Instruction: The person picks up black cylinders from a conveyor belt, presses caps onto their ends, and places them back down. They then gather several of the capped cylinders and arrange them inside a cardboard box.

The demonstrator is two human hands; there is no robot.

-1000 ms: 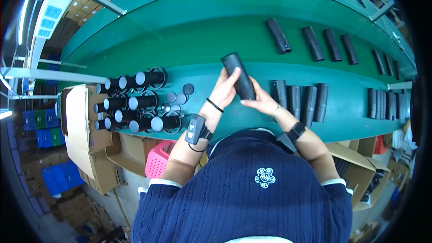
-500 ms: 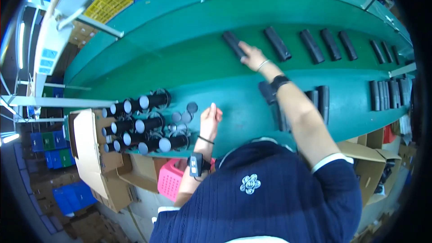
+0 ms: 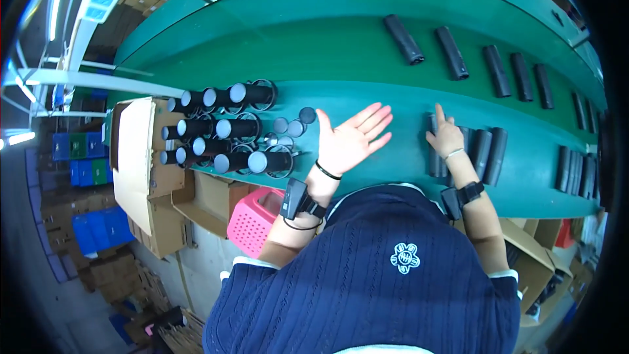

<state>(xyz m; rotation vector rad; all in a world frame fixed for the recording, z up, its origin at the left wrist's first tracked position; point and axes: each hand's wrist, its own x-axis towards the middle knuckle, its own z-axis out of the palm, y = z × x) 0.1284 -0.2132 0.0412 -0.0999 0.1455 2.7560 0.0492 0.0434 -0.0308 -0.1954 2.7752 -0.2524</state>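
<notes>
My left hand (image 3: pixel 354 141) is raised over the near bench, palm up with fingers spread, holding nothing. To its left are several small round grey discs (image 3: pixel 296 128) and rows of black cylinders (image 3: pixel 237 128) with pale round ends and clear loops, lying on their sides. My right hand (image 3: pixel 447 139) is over a row of dark tube-shaped pieces (image 3: pixel 496 156) at the near right. Its index finger points away from me and its thumb is out, over or touching the leftmost dark tube (image 3: pixel 434 157); the exact contact is unclear.
More dark tubes (image 3: pixel 452 52) lie spaced along the green belt (image 3: pixel 314 46) beyond the bench. Another dark cluster (image 3: pixel 573 170) sits at far right. Below the near edge are a pink basket (image 3: pixel 252 226) and open cardboard boxes (image 3: pixel 209 200). A metal bar (image 3: pixel 98 78) crosses at left.
My right hand has moved from a tube on the belt back to the near row. My left hand has opened from loosely curled to spread, palm up. The view has shifted.
</notes>
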